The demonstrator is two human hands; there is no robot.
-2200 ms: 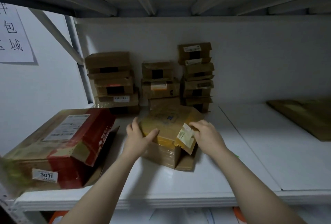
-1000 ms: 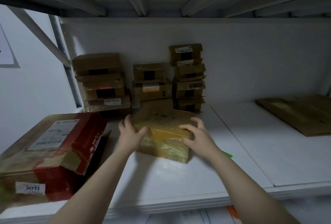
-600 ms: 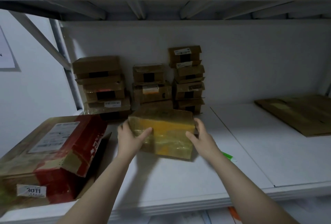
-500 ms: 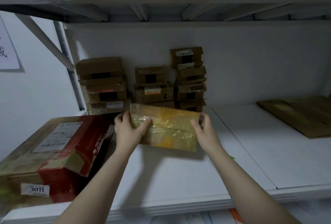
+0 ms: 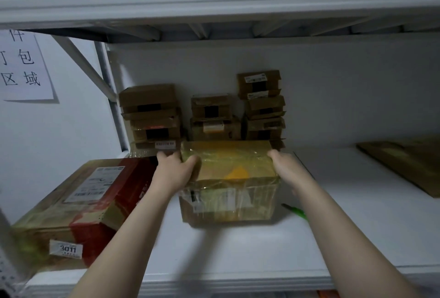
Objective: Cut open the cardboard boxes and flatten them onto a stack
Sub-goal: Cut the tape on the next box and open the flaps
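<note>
At the upper left of the frame a paper sign (image 5: 23,66) is hanging on the wall. Below it, at the lower left, a large red-and-brown box (image 5: 78,204) is lying tilted on the shelf (image 5: 238,250). It looks battered but unflattened, so it seems to be waiting its turn.

Just right of it, the left hand (image 5: 173,169) is taking the taped box (image 5: 228,183) at its upper left corner. The grip is closing there, with the thumb curling over the near top edge and the fingers going behind. This box is sitting in the middle of the frame, wrapped in glossy clear tape with no cut showing. I cannot tell whether its bottom edge is resting on the shelf or hanging just above it.

Behind it, three piles of small boxes (image 5: 212,116) are standing against the back wall, all apparently uncut.

Right of the taped box, a green-handled tool (image 5: 296,212), possibly the cutter, is lying on the shelf, partly hidden by the right forearm. Neither hand is touching it.

The right hand (image 5: 285,166) is gripping the box's upper right corner, its fingers mostly hidden behind.

At the far right, flattened cardboard (image 5: 404,162) is lying on the shelf, well apart from the hands. It is probably the stack, and it looks thin, so most of the job seems to be ahead.
</note>
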